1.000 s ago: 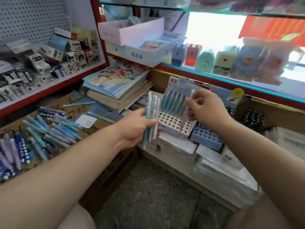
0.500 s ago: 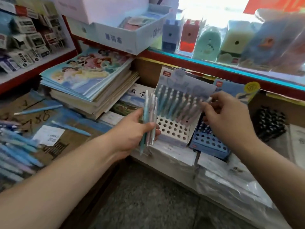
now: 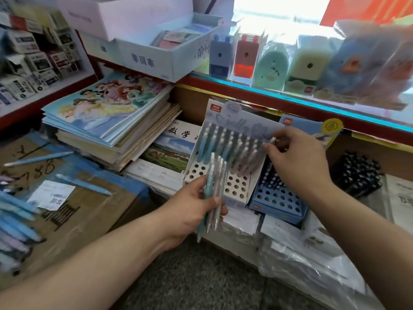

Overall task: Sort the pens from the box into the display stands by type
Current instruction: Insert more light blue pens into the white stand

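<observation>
at the white stand [image 3: 237, 186] my right hand [image 3: 297, 159] pinches a pen [image 3: 272, 139] slanting down-left along its right edge; left hand [image 3: 190, 209] grips spare pens [image 3: 213, 189].

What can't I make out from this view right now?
Head view:
Whether the pen pinched by the right hand is seated in the white stand: fingers cover it.
Count of pens in the left hand: they overlap.
Loose pens at left: blurred, cut by the edge.

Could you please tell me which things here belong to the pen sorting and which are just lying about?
Job: held pens, left hand, single pen, right hand, white stand, blue stand, carton pens.
Lying about: notebooks, pencil sharpeners, white box.
</observation>
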The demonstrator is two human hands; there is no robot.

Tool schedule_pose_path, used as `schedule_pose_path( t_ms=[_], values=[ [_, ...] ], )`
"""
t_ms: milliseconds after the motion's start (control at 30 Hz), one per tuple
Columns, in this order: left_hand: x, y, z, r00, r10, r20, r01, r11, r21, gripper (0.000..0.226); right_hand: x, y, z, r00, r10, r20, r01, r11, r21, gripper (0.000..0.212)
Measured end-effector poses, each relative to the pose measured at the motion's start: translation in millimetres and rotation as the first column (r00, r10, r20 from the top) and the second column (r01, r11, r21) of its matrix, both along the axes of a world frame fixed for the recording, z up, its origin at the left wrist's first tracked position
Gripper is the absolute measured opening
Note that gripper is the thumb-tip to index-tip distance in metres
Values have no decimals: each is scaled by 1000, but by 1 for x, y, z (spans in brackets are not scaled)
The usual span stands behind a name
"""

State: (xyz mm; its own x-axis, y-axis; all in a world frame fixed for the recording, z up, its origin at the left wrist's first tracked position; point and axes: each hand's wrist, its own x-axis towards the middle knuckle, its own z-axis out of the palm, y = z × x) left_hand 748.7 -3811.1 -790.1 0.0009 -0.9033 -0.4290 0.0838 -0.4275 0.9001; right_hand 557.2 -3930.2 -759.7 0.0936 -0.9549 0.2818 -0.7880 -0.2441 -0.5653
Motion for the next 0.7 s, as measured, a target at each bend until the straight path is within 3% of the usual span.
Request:
schedule_pose_path(
  t_ms=[567, 700],
  values=[
    [-3, -12, -11, 999, -43, -5, 43, 999, 12, 39, 0, -13, -4, 1000, -5, -28, 5, 1000, -3, 19],
    [-2, -13, -11, 999, -42, -17, 42, 999, 14, 41, 2, -14, -5, 993, 17, -113, -18, 1000, -4, 19]
  ],
)
